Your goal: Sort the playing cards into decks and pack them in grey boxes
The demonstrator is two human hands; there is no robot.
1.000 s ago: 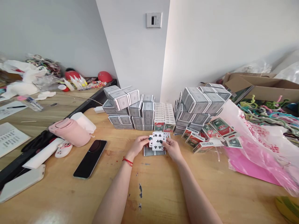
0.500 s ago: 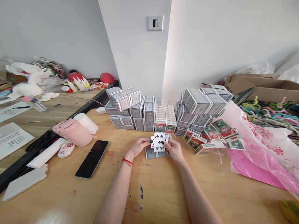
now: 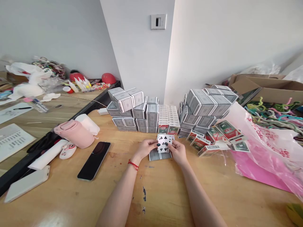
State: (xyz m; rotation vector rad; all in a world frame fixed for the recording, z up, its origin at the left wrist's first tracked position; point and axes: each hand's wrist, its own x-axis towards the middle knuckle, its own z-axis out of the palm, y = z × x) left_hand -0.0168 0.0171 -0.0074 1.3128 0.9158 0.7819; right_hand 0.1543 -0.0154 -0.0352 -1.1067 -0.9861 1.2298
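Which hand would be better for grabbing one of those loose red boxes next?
Probably the right hand: the loose red boxes lie on its side, nearer than to the left hand. Both hold cards.

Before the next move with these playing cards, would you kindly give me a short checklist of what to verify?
1. Left hand gripping the face-up cards: ok, thumb at their left edge.
2. Right hand gripping them too: ok, thumb over the front card.
3. Front card readable: ok, five of clubs.
4. Face-up cards squared together: not ok, other corners show beyond the front card's right side.
5. Number of cards held: cannot tell, the front one covers most of the others.
6. Phone apart from both hands: ok, lying to the left.
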